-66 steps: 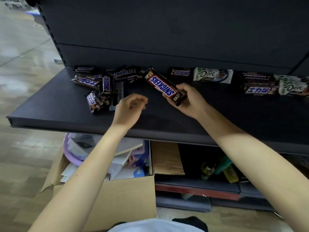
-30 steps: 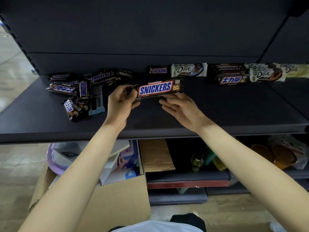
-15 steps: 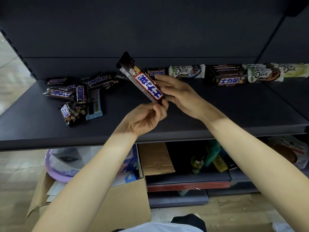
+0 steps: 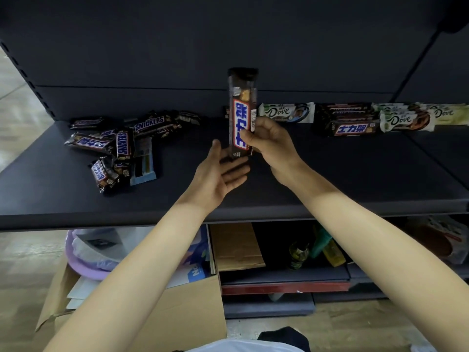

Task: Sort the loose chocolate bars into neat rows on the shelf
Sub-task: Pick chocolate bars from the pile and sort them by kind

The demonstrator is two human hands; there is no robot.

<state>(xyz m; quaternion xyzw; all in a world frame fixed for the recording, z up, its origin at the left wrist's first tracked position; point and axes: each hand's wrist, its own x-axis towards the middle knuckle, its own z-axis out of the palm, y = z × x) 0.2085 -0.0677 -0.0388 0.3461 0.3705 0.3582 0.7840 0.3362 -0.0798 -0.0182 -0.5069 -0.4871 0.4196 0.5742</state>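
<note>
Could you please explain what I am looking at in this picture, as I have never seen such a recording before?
There is no machine here: these are a person's two bare hands, filmed by one camera worn on the head, looking forward and down. The right hand pinches a brown bar upright above the dark shelf. The left hand lies open just under it, fingers at its lower end. On the shelf's left lies a loose pile of bars; along the back on the right runs a row of brown bars and white Dove bars. A cardboard box stands below.
</note>
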